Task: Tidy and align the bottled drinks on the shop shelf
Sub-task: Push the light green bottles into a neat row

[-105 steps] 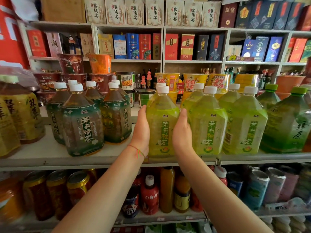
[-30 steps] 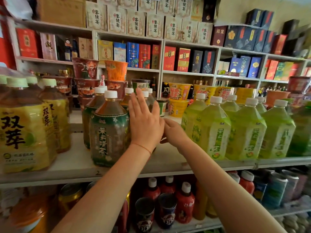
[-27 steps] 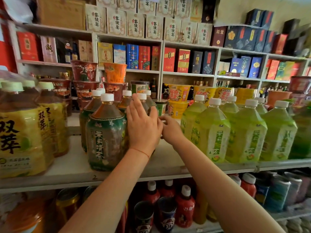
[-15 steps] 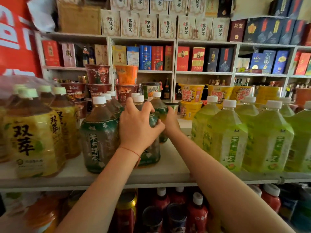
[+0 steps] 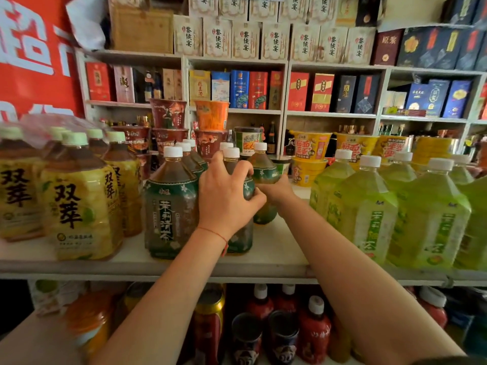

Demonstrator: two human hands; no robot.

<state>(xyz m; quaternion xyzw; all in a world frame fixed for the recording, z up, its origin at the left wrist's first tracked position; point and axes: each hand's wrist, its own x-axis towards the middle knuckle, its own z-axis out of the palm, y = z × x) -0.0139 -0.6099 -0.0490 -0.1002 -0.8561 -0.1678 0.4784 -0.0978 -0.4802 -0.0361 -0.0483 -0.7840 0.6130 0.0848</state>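
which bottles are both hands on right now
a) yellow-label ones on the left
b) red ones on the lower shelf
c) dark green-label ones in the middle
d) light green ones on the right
c: the left hand wraps a dark green-label bottle at the front, and the right hand grips another behind it.
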